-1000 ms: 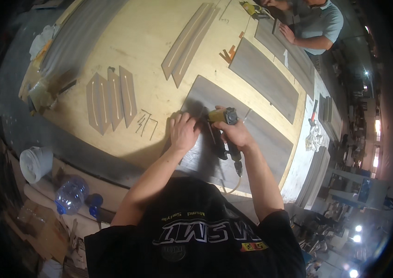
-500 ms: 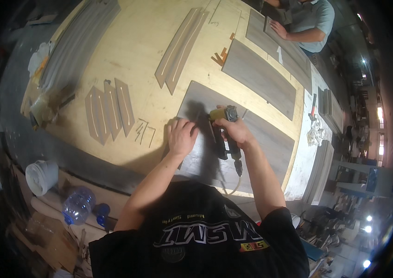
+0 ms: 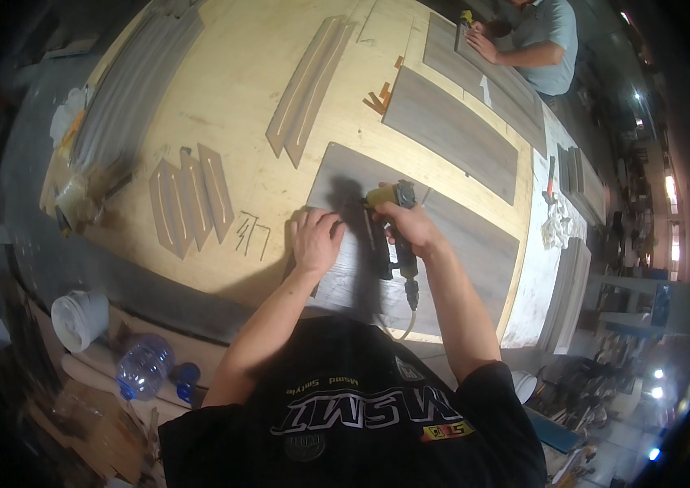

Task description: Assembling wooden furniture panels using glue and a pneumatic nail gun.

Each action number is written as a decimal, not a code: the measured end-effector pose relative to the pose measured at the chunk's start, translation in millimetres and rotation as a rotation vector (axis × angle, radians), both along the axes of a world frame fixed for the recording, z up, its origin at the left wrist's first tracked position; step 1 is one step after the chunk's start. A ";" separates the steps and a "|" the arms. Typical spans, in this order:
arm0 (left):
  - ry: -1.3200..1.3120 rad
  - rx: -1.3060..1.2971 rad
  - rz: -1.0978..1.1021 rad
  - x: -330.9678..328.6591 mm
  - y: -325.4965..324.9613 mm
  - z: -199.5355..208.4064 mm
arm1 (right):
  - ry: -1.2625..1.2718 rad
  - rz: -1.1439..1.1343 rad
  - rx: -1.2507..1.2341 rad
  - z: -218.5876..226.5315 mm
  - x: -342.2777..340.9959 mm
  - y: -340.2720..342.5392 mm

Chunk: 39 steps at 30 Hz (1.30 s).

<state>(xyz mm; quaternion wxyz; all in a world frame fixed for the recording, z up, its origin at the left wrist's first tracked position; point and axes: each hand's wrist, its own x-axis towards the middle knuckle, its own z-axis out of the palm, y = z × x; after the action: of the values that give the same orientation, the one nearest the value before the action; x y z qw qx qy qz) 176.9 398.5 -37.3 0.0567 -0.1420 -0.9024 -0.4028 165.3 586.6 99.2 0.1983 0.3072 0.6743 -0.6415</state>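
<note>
In my right hand (image 3: 412, 228) is a yellow and black air nail gun (image 3: 382, 196), its fingers wrapped round the handle. A thin hose (image 3: 410, 325) runs from the handle's lower end. The gun's nose is over the left part of a large grey wood panel (image 3: 471, 260), in its own shadow; whether it touches is hard to tell. My left hand (image 3: 317, 242) grips the panel's left edge with curled fingers, left of the nose. Just left of that hand, several thin bent lines (image 3: 252, 234) show on the table.
Pointed grey strips with pale glue lines (image 3: 190, 195) lie left, and two longer ones (image 3: 311, 85) farther back. Another panel (image 3: 451, 134) lies beyond mine. A co-worker (image 3: 544, 49) handles boards at the far right. A bucket (image 3: 80, 319) and water bottle (image 3: 144, 366) stand below the table.
The view has shifted slightly. My hands keep nearly the same place on the panel, the nail gun still in the right. A yellow tool now shows by the co-worker's hands.
</note>
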 end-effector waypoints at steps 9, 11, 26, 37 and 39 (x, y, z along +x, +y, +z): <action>-0.157 -0.139 -0.056 -13.9 -2.1 11.5 | 0.051 -0.024 0.025 21.9 56.2 9.0; -0.284 -0.113 -0.122 -34.2 3.5 24.6 | 0.056 -0.043 0.043 32.7 94.0 14.7; -0.581 -0.028 -0.508 -121.9 -5.0 -32.3 | -0.020 -0.355 0.172 51.3 315.2 128.4; -0.502 -0.203 -0.315 -101.2 28.9 -7.4 | 0.066 -0.395 0.264 34.7 282.5 318.5; -0.500 -0.138 -0.292 -103.2 10.8 -29.4 | 0.023 -0.356 0.249 25.6 267.3 339.6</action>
<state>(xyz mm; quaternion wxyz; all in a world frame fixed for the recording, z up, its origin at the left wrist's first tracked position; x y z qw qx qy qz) 73.7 409.3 -66.7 -0.2357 -0.1704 -0.8837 -0.3667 432.7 926.2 124.8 0.0347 0.4360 0.6858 -0.5818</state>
